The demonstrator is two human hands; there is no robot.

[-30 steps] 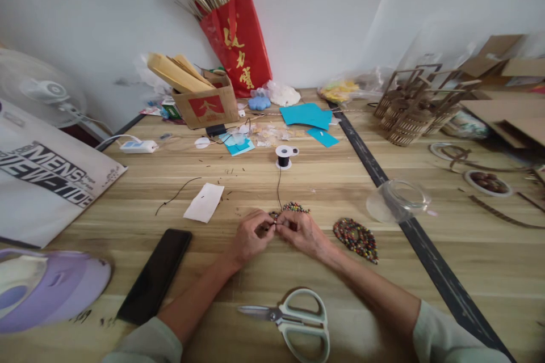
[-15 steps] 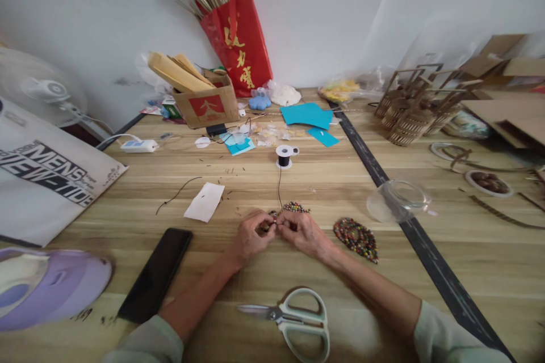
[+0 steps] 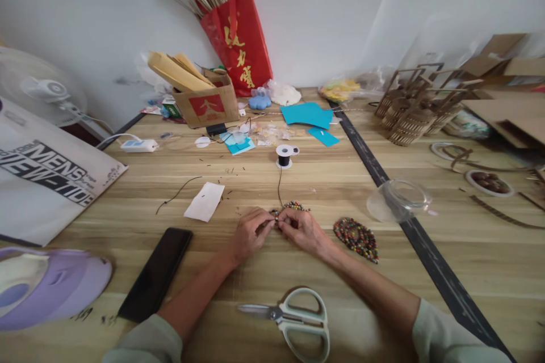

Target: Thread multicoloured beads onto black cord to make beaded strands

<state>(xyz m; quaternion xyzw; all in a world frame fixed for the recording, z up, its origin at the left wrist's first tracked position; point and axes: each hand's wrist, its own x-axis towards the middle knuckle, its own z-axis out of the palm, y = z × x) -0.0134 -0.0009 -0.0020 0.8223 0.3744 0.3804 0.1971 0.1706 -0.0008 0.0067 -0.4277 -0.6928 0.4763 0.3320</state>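
Note:
My left hand [image 3: 254, 231] and my right hand [image 3: 301, 229] meet above the middle of the table, thumbs and fingertips pinched close together. Between them shows a small bit of a bead string [image 3: 276, 214], mostly covered by the fingers. A dark cord [image 3: 279, 187] runs from a white spool of black cord [image 3: 284, 157] down to my right fingertips. Just behind my right hand lies a pile of multicoloured beads [image 3: 294, 206]. Farther right a coiled string of multicoloured beads [image 3: 356, 239] rests on the wood.
Scissors [image 3: 293, 317] lie in front of my hands. To the left are a black phone [image 3: 156, 275], a white paper [image 3: 205, 202] and a purple visor [image 3: 63, 283]. A clear plastic container [image 3: 398, 201] stands at right, small baskets [image 3: 409, 119] behind it.
My left fingers have straightened a little and shifted slightly at the pinch. The right hand keeps nearly the same place; spool and bead piles have not moved.

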